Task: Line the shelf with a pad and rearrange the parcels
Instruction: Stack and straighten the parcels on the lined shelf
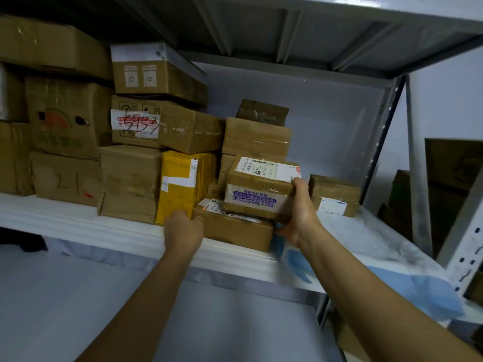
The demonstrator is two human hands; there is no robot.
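Your right hand [300, 210] clamps the purple-labelled parcel [258, 189] atop a flat parcel [235, 228]; your left hand [183, 228] curls at the yellow parcel [183, 184], grip unclear.

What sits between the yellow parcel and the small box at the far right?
In the head view: two stacked boxes, the top box gripped by the right hand.

The left hand [183, 228] covers the lower front corner of the yellow parcel [180, 186]; its fingertips are not visible. The right hand [300, 210] conceals the right end of the labelled box [258, 186]. Label print is too blurred to read. Boxes at the left edge [13, 158] are cut off. The flat box [232, 228] is partly hidden beneath the labelled box.
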